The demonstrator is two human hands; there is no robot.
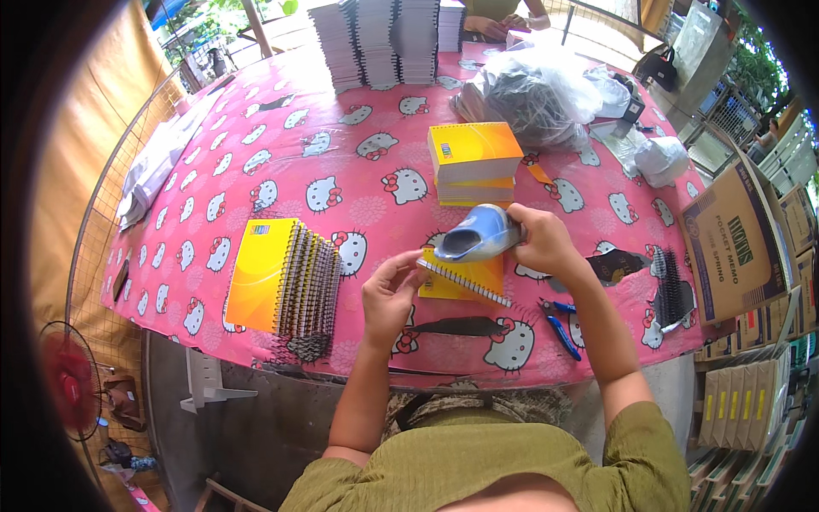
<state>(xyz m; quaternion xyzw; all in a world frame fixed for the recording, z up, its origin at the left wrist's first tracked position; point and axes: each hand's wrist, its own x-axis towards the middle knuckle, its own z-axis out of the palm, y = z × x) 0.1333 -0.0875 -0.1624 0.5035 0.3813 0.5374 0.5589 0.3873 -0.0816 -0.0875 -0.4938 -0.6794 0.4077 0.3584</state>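
Just in front of me, a yellow spiral notebook is tilted, its coil edge slanting down to the right. The thumb and fingers of my left hand pinch it at the upper left end of the coil. My right hand is wrapped round a blue-grey hollow plastic thing with an open mouth; its exact kind I cannot make out. That mouth hangs over the notebook, close to my left fingertips. Under the notebook lies more yellow cover, partly hidden. Blue-handled pliers rest to the right.
Coiled yellow notebooks are stacked at left, and uncoiled yellow pads stand behind my hands. Tall stacks of coiled books and a plastic bag sit farther back. Black coils lie near cardboard boxes. Another person's hands show opposite.
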